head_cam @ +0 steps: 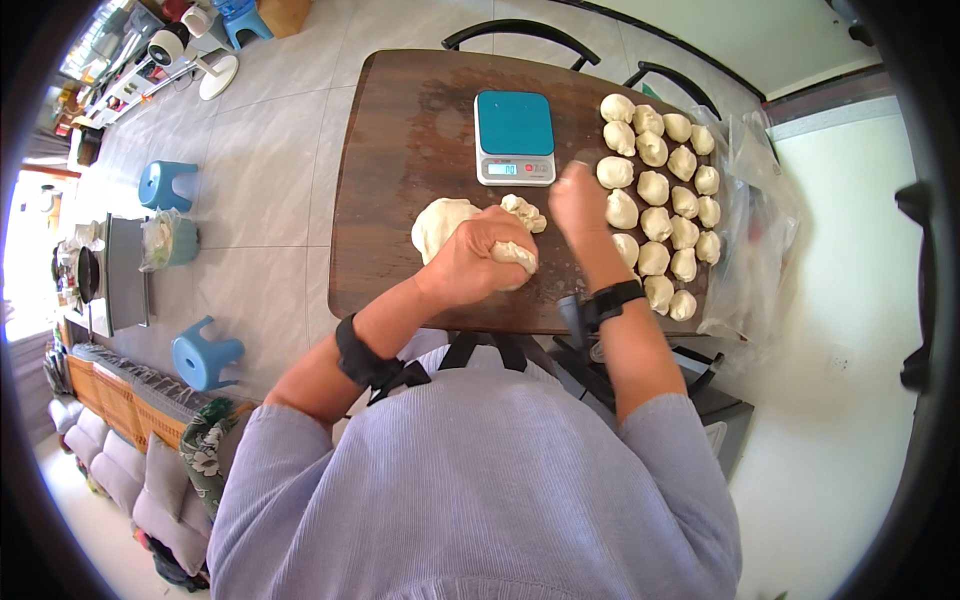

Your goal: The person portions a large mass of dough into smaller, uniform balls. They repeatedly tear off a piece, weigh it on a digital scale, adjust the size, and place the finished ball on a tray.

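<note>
My left hand (480,251) grips a piece of dough (514,256), which bulges out between thumb and fingers. Beside that hand, at its far left, a large dough lump (442,225) lies on the wooden table, and a small lumpy piece of dough (523,213) lies just beyond the hand. My right hand (577,193) is raised at the near right corner of a digital kitchen scale (515,127); it is blurred, and its fingers and any contents cannot be made out. The scale's teal platform bears nothing, and its display is lit. Several dough balls (654,187) stand in rows right of my right hand.
The dark wooden table (390,150) has damp-looking patches. Clear plastic sheeting (754,225) hangs at its right edge, near the wall. Two black chair backs (521,27) stand along the far side. Blue plastic stools (206,354) and a bin with a bag (174,238) are on the floor at left.
</note>
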A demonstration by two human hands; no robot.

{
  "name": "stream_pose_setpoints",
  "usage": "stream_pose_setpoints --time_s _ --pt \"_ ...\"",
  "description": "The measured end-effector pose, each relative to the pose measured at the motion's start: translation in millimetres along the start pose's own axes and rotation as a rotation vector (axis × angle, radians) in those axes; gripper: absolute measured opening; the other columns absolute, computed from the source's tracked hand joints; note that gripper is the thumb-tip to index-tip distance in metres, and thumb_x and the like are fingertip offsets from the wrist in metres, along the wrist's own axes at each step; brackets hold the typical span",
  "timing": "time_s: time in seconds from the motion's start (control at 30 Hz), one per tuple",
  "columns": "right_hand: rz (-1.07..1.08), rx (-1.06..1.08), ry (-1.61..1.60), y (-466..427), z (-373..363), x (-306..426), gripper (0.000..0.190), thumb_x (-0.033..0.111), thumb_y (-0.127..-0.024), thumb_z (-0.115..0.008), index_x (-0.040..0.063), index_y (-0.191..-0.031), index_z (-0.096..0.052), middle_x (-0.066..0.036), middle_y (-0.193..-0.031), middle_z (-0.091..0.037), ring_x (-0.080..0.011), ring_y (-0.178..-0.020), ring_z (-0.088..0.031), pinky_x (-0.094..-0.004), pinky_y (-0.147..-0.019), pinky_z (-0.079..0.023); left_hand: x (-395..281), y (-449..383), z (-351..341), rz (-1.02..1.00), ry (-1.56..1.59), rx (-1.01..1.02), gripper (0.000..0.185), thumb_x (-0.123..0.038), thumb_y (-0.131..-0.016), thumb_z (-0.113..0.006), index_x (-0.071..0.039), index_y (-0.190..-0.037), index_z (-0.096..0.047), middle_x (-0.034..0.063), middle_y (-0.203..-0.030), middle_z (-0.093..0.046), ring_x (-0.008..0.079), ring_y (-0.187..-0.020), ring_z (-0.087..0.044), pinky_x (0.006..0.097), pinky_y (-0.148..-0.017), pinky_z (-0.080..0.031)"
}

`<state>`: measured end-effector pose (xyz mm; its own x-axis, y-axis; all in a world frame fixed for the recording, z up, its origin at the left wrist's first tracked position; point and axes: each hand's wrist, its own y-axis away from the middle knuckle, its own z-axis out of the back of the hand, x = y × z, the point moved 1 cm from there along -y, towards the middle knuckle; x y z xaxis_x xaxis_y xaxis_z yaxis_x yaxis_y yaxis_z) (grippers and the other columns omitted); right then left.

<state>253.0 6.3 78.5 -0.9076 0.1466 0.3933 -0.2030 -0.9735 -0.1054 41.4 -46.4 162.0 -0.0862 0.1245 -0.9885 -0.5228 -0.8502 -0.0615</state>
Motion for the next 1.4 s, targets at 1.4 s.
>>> stream_pose_setpoints --time_s 1.4 --pt "-0.126 0.486 -0.638 35.6 -72.2 -65.4 0.057 0.02 -0.078 -0.075 0.002 -0.127 -0.051 -0.013 -0.105 -0.064 -0.024 -0.094 -0.061 -0.0348 -0.084 -0.05 171.5 -73.3 -38.1 0.295 -0.889 0.061 0.026 -0.018 -0.079 -0.061 -0.007 -0.103 -0.067 0.0101 -0.094 -0.068 0.027 -0.094 -0.064 0.0404 -0.091 -0.042"
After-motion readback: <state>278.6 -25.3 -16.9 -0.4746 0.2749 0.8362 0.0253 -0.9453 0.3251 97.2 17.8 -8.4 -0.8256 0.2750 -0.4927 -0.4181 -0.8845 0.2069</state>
